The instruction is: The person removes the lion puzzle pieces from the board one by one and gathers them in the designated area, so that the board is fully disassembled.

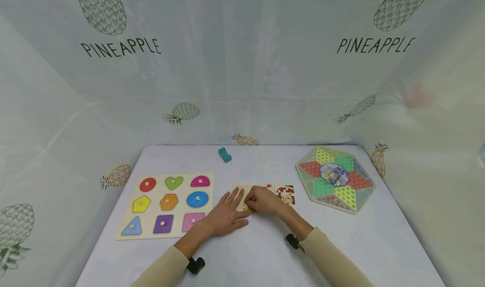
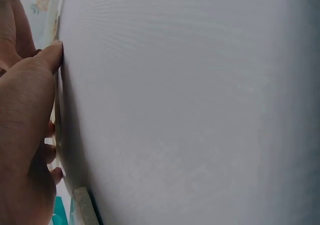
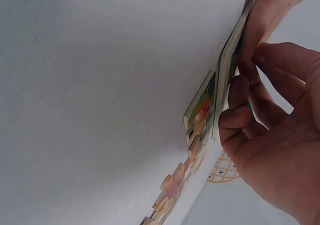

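Observation:
My left hand (image 1: 227,214) lies flat with fingers spread, its fingertips over the left edge of a small wooden jigsaw board (image 1: 239,187). In the left wrist view the thumb of the left hand (image 2: 25,105) reaches along the board's edge. Beside it my right hand (image 1: 267,200) bends its fingers down at the board, pinching a small yellowish jigsaw piece (image 1: 245,206) mostly hidden beneath them. The right wrist view shows the curled fingers (image 3: 235,117) close against the board. Interlocked jigsaw pieces (image 1: 286,194) with a red and brown picture lie just right of the right hand.
On the left lies a knobbed shape puzzle (image 1: 182,209) with several coloured shapes. A hexagonal Chinese checkers board (image 1: 335,179) sits at the right. Toward the back is a small teal block (image 1: 225,155). A pineapple-print cloth (image 1: 242,76) hangs behind the table.

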{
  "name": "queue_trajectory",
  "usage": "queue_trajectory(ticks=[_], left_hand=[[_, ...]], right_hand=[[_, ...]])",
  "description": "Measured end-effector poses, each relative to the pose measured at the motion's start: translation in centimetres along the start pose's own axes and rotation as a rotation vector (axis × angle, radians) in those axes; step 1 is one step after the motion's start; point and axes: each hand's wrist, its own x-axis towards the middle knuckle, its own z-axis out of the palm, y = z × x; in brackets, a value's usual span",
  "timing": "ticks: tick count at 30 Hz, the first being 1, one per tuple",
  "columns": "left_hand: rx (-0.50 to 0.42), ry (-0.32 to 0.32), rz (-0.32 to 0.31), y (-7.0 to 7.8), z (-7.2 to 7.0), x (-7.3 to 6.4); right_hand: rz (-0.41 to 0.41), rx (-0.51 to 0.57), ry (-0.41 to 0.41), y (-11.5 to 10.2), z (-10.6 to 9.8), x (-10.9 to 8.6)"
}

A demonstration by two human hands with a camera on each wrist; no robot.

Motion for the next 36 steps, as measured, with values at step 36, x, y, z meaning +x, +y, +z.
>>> queue_trajectory(ticks=[36], left_hand=[[0.06, 0.0, 0.002, 0.32, -0.18, -0.16]], right_hand=[[0.015, 0.003, 0.004, -0.12, 0.41, 0.55]])
